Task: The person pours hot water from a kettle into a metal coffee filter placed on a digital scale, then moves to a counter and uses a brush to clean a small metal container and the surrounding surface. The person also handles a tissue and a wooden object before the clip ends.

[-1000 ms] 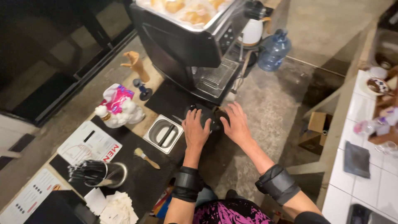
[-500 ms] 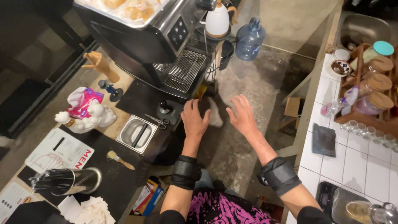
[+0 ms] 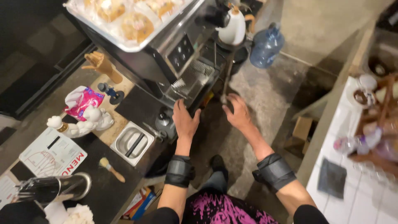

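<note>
A steel tray [image 3: 132, 142] is sitting left on the surface [image 3: 99, 191]. The left hand [image 3: 185, 121] is touching the coffee machine's [image 3: 166, 54] front edge, fingers spread; heavy, rigid metal, best gripped underneath. The right hand [image 3: 237, 113] is hovering wide, empty.

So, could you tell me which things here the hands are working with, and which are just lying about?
In hand:
left hand
right hand
espresso machine
drip tray

Lying about:
brush
knock box
figurine
menu
water bottle
kettle
</note>
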